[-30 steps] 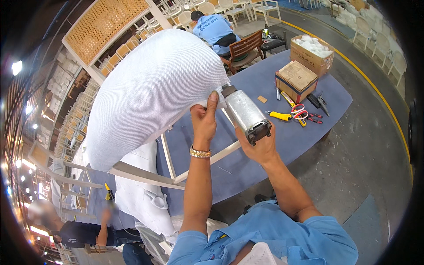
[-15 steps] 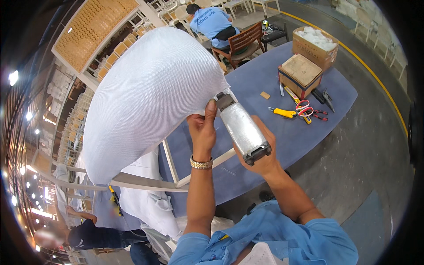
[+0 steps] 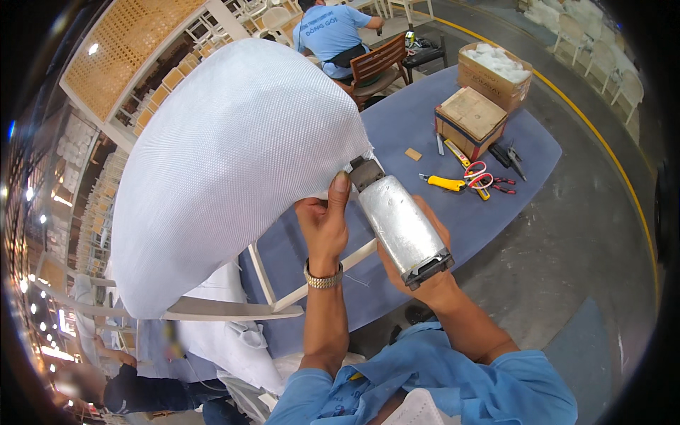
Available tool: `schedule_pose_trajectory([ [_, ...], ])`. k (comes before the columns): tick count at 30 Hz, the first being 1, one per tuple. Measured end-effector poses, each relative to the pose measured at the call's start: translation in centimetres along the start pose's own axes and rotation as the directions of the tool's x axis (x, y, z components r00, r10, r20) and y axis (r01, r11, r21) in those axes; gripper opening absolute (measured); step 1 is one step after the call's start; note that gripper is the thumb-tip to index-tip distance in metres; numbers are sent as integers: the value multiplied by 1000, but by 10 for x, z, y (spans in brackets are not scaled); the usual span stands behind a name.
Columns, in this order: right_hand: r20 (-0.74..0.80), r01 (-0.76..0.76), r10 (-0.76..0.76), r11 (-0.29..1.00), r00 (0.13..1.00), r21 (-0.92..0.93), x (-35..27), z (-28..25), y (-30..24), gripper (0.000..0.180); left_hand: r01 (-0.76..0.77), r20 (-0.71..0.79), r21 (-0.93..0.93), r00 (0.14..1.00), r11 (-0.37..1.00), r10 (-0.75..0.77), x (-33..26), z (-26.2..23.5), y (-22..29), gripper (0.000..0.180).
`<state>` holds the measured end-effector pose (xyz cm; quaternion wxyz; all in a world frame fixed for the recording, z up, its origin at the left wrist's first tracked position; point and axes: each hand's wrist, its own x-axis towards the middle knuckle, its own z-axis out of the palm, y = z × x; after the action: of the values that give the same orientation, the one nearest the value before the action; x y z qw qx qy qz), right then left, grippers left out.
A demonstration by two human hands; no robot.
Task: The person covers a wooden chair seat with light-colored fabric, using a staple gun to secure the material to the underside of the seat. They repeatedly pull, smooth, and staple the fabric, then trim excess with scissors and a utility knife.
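A large curved chair back covered in white woven fabric [image 3: 241, 149] stands tilted on a pale wooden chair frame [image 3: 234, 309]. My left hand [image 3: 324, 225], with a metal watch at its wrist, pinches the fabric's lower right edge, thumb on top and fingers curled beneath. In my right hand [image 3: 425, 265] is a silver staple gun [image 3: 402, 223], its dark nose pressed to or right beside the fabric edge, just right of my left thumb. The fingers of my right hand are mostly hidden under the tool.
On the blue-grey table [image 3: 397, 127] lie yellow-handled cutters [image 3: 445, 183], scissors [image 3: 478, 175] and pliers [image 3: 504, 185]. A wooden box [image 3: 470, 120] and a carton of white stuffing [image 3: 494, 67] stand behind. One co-worker [image 3: 333, 35] sits at the back; another [image 3: 149, 389] is at lower left.
The view has shifted slightly, so the table and tools appear further left. Both hands keep their holds, and the staple gun stays by the fabric edge.
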<state>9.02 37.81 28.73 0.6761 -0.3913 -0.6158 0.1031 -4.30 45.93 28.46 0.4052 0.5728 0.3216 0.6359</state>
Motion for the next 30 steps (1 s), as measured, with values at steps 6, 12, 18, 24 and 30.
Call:
schedule_pose_trajectory([
  [6, 114, -79, 81, 997, 990, -25, -15, -5, 9, 51, -45, -27, -51, 999, 998, 44, -1, 4, 3, 26],
  [12, 113, 21, -13, 997, 994, -71, -9, -27, 15, 48, -44, 41, 55, 998, 998, 42, 5, 0, -2, 32],
  [18, 309, -231, 246, 969, 919, -83, -30, -90, 35, 35, -57, -66, -50, 996, 997, 53, 3, 12, -2, 34],
  [24, 476, -403, 614, 782, 629, -476, -102, -142, 145, 48, -38, -95, -127, 995, 991, 26, -5, 11, -13, 35],
  [30, 617, -422, 636, 770, 463, -477, -139, -176, 231, 61, -43, -199, -330, 980, 943, -24, -16, 23, -18, 38],
])
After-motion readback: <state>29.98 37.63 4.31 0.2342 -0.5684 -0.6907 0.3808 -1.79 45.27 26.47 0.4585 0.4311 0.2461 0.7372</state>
